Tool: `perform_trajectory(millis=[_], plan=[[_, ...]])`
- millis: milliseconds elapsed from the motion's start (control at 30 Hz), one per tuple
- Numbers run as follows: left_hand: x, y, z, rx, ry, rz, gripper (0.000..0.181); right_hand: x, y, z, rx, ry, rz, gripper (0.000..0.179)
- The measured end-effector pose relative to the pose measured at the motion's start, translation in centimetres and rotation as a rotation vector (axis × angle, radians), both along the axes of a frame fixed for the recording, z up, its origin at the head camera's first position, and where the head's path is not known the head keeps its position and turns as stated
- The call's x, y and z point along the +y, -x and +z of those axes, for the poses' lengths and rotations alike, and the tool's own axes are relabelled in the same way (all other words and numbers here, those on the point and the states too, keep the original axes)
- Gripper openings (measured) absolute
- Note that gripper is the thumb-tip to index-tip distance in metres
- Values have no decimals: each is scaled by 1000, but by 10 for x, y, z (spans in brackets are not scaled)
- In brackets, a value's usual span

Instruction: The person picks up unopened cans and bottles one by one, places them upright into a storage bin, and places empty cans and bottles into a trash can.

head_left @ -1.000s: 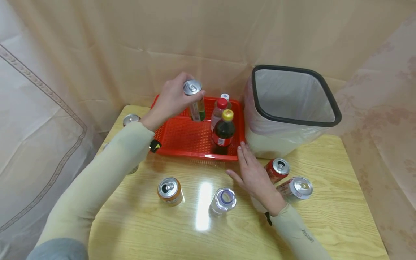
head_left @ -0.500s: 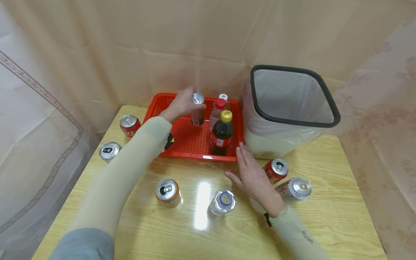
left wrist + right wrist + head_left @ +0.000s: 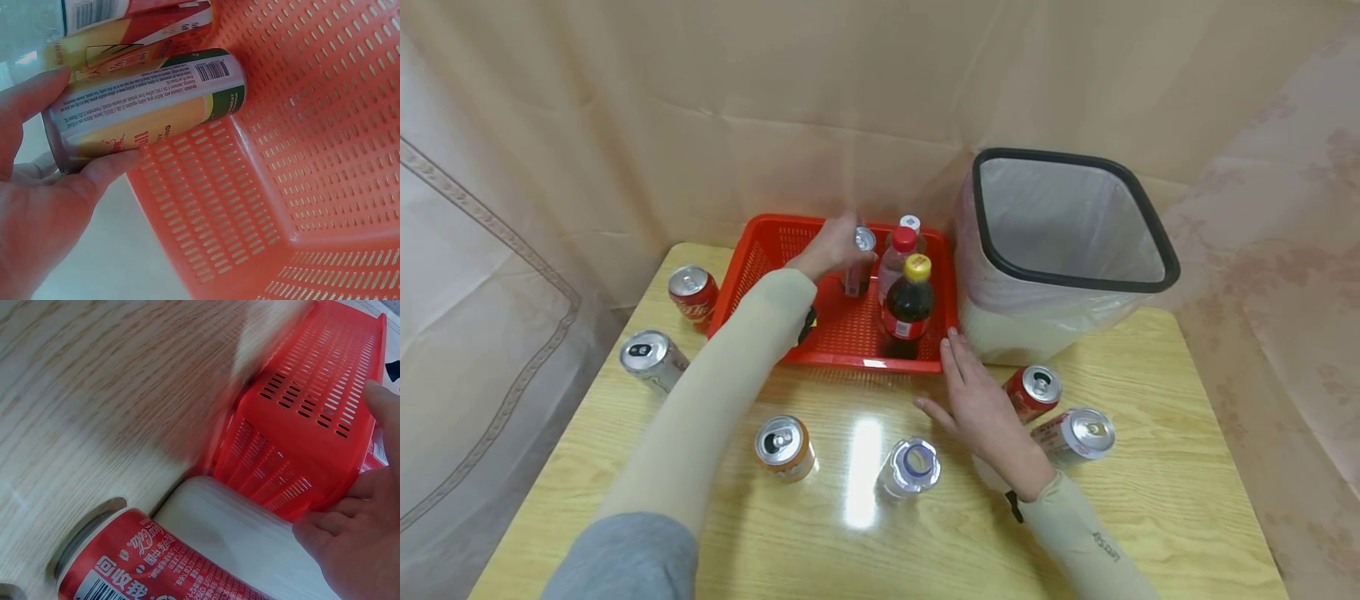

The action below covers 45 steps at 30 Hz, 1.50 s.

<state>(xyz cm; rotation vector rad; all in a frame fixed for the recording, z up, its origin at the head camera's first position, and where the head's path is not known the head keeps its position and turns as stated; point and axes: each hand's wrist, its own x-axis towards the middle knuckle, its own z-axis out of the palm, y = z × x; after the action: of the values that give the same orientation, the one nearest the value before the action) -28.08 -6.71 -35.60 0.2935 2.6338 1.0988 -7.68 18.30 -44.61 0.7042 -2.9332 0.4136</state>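
Note:
My left hand [image 3: 833,247] grips a slim drink can [image 3: 865,239] near its top, inside the red plastic basket [image 3: 842,333]. In the left wrist view, the can [image 3: 150,106] is gold and white with a green band; thumb and fingers pinch its top end, and its bottom end is by the perforated basket [image 3: 325,112]. To its right in the basket stand a yellow-capped cola bottle [image 3: 908,304], a red-capped bottle [image 3: 895,262] and a white-capped bottle [image 3: 910,222]. My right hand [image 3: 988,412] touches the basket's front right corner with straight fingers, thumb spread.
A lined bin [image 3: 1030,325] stands right of the basket. Near my right hand are a red can [image 3: 1032,394] and a pale can [image 3: 1075,435]. An orange can [image 3: 785,450] and clear capless bottle [image 3: 908,469] stand in front; red [image 3: 693,296] and silver [image 3: 653,358] cans stand left.
My left hand has lowered the slim can into the basket, moving slightly right and down. The right hand has stayed at the basket's corner.

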Motion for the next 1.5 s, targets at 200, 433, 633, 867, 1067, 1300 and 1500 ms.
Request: perform_trajectory(millis=[200, 433, 633, 867, 1067, 1300, 1500], plan=[[-1, 1, -5, -33, 16, 11, 70, -2, 1, 0, 33, -1, 21, 92], [-1, 2, -11, -48, 5, -3, 67, -2, -1, 0, 43, -7, 31, 92], [1, 2, -10, -57, 31, -12, 65, -1, 0, 0, 78, -11, 41, 90], [2, -1, -9, -26, 24, -51, 85, -1, 3, -1, 88, -3, 43, 87], [1, -9, -1, 4, 105, -53, 99, 0, 4, -2, 79, 1, 39, 88], [-4, -24, 19, 68, 166, -50, 88, 2, 6, -3, 82, 3, 41, 88], [-20, -38, 34, 102, 121, -56, 82, 2, 9, -5, 93, 5, 48, 88]])
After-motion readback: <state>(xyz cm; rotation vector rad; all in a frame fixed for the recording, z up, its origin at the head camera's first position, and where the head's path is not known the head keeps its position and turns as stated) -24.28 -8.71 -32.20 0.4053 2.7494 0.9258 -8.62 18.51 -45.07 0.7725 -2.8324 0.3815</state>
